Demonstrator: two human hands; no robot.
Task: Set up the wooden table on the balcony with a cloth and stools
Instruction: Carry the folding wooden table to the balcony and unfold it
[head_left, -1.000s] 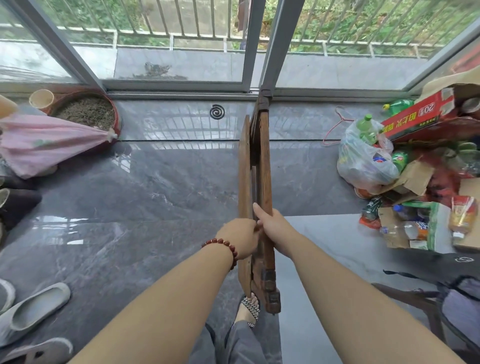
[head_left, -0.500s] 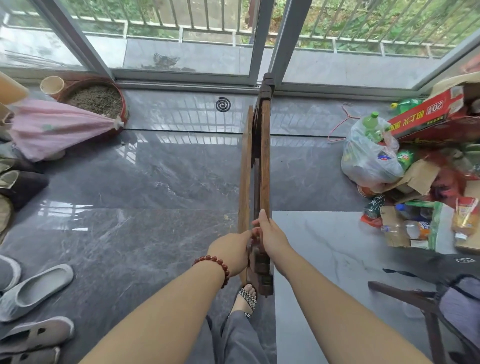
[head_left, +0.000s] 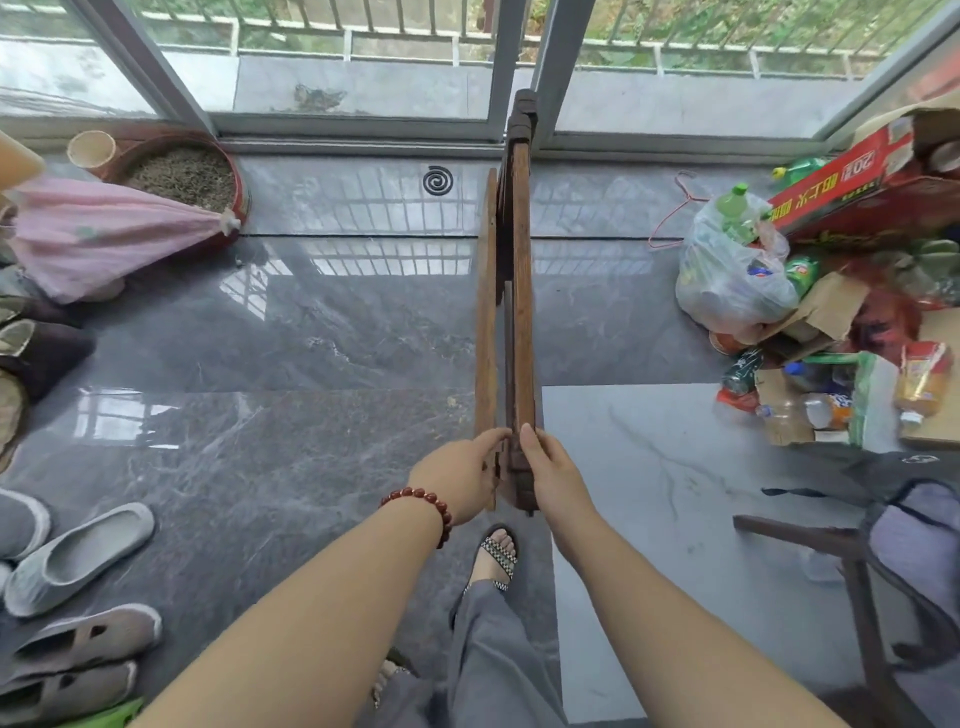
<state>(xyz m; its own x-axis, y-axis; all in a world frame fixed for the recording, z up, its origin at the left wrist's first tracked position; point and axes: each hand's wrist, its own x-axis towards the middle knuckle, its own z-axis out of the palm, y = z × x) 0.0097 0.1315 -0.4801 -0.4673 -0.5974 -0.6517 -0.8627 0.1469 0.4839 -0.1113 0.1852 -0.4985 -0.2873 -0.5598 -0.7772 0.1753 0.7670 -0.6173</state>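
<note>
The folded wooden table (head_left: 522, 291) stands on edge on the grey tiled floor and runs straight away from me, with its far end at the sliding door frame (head_left: 545, 67). My left hand (head_left: 460, 480), with a red bead bracelet on the wrist, grips the left board at the near end. On the right side of that same end my right hand (head_left: 553, 470) holds the table, thumb on top. A dark wooden stool frame (head_left: 805, 535) with a bag hanging on it shows at the lower right. A pink cloth bundle (head_left: 104, 234) lies at the left.
A round basin (head_left: 182, 176) and a mosquito coil (head_left: 437, 180) sit near the door track. A plastic bag of bottles (head_left: 727, 280), a red carton (head_left: 852, 187) and loose packaging crowd the right. Shoes (head_left: 78, 558) lie at the lower left. My sandalled foot (head_left: 498, 553) is just behind the table.
The table has moved forward towards the glass door, and its far end now reaches the door frame. Both hands sit closer to the table's near end.
</note>
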